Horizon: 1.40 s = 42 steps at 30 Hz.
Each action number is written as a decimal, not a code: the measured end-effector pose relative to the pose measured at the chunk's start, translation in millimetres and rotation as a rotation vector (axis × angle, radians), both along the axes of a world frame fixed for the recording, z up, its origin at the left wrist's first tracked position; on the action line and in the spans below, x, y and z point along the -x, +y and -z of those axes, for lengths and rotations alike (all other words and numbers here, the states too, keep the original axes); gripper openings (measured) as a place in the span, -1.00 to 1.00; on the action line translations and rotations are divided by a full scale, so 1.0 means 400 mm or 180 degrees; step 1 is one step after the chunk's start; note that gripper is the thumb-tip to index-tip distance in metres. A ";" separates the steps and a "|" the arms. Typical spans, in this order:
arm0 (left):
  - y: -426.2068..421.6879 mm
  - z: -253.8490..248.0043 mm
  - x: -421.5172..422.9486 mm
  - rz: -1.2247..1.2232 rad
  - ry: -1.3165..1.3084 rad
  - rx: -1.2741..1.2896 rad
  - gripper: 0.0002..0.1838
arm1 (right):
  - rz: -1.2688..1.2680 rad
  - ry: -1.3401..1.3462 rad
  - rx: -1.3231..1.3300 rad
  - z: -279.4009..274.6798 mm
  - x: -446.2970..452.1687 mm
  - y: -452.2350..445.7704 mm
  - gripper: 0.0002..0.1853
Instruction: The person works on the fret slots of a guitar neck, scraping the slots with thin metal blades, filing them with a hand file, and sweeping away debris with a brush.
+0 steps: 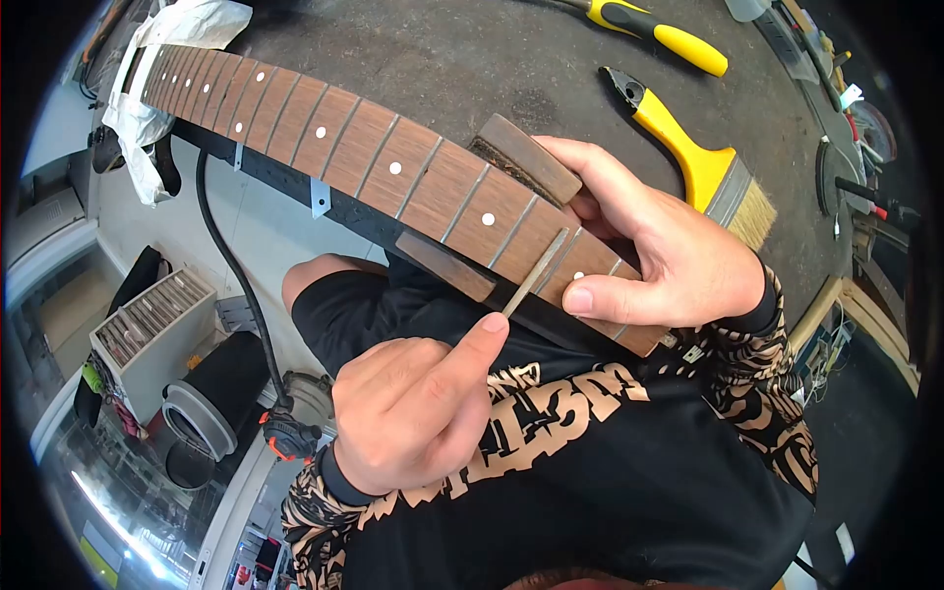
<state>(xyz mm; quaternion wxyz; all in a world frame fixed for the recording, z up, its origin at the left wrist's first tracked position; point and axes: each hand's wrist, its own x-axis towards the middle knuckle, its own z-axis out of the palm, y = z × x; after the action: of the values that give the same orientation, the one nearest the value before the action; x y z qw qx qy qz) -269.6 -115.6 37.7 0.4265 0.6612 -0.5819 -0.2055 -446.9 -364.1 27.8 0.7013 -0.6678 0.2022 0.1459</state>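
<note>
A guitar neck [359, 147] with a brown fretboard, metal frets and white dots runs from the upper left to the centre right. My left hand [418, 403] is closed, its index finger stretched along a thin, narrow file-like strip [536, 273] that lies across the fretboard beside a fret. My right hand [669, 246] wraps round the neck's near end, thumb on the fretboard close to a dot. Its other fingers are partly hidden at the far edge, by a wooden block [531, 157]. Another wooden piece [444, 265] sits along the near edge.
On the dark worktable [423, 59] lie a yellow-handled brush [693, 162] and a yellow-and-black handled tool [659, 37]. White cloth [147, 108] covers the neck's far end. A black cable [221, 241] hangs at the left, near a box of slats [152, 329].
</note>
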 end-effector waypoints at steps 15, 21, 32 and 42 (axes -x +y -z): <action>0.040 0.014 -0.008 0.0102 -0.0028 0.0121 -0.41 | 0.0080 -0.0100 -0.0083 0.005 0.000 0.009 0.10; 0.021 0.021 -0.009 0.0127 -0.0027 0.0200 -0.42 | 0.0128 -0.0148 -0.0110 0.008 0.000 0.013 0.10; 0.035 0.002 -0.014 0.0178 -0.0030 0.0003 -0.43 | 0.0073 -0.0180 -0.0057 0.011 0.002 0.008 0.10; 0.058 -0.008 -0.023 0.0348 -0.0140 -0.0163 -0.28 | 0.0061 -0.0167 -0.0014 0.010 0.002 0.008 0.12</action>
<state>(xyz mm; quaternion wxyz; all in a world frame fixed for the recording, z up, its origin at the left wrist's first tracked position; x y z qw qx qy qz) -260.5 -92.4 40.8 0.3846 0.6435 -0.6210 -0.2288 -447.8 -361.0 23.7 0.7092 -0.6679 0.1897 0.1221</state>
